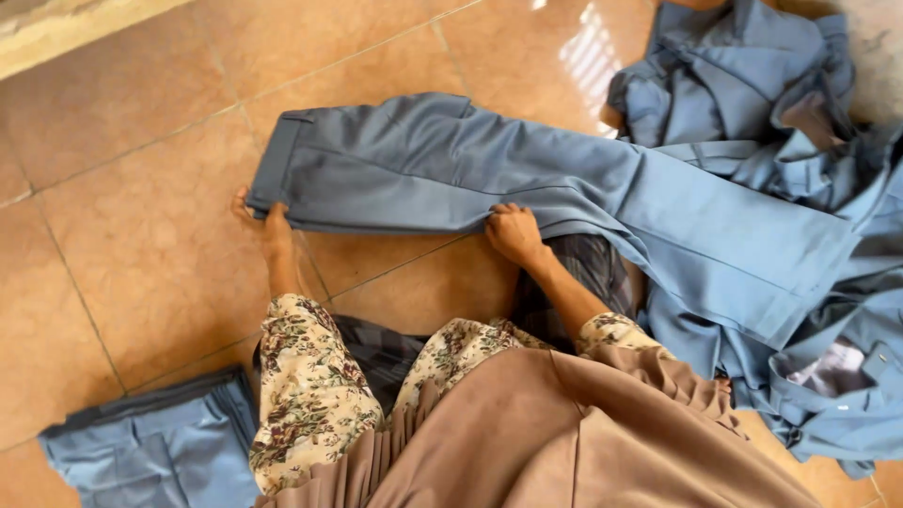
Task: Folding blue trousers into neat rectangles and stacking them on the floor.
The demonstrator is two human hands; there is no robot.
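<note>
Head view: a person sits on a tiled floor [141, 235].
Trousers [451, 174]: blue, spread flat across the tiles.
Left hand [268, 218]: pinching the waistband end.
Right hand [513, 230]: fingers curled, gripping the near edge mid-leg.
Heap of blue clothes [752, 94]: far right.
Folded stack [155, 452]: lower left.

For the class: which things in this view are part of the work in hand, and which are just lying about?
In hand: blue trousers spread on the floor, left hand at the waistband, right hand on the lower edge.
Lying about: heap of blue garments, folded blue stack.
</note>
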